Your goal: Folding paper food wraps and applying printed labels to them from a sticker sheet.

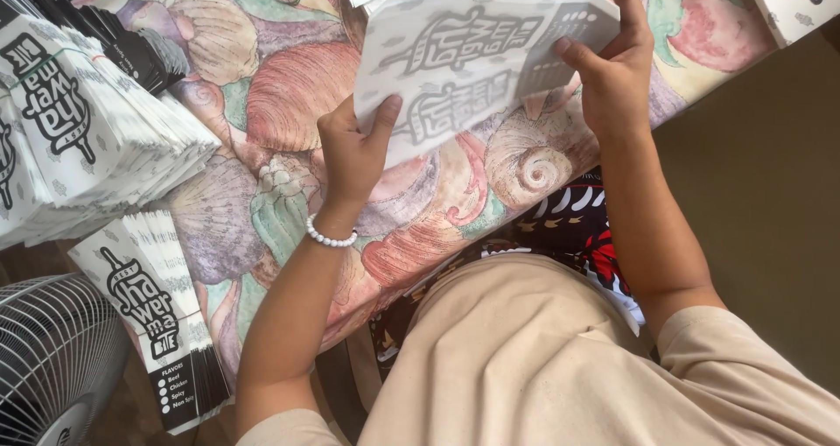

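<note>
My left hand [354, 153] and my right hand [612, 74] together hold a flat white printed carton sleeve [477, 61] above the table. The left thumb presses on its lower left edge; the right fingers pinch its right end. A white bead bracelet [330, 236] circles my left wrist. The sleeve carries black lettering and a grey pattern.
A tablecloth [289, 96] with a seashell pattern covers the table. A tall fanned stack of the same flat sleeves [79, 140] lies at the left, another bundle [153, 315] leans lower left, more sleeves [796, 4] top right. A white fan grille [52, 358] stands bottom left.
</note>
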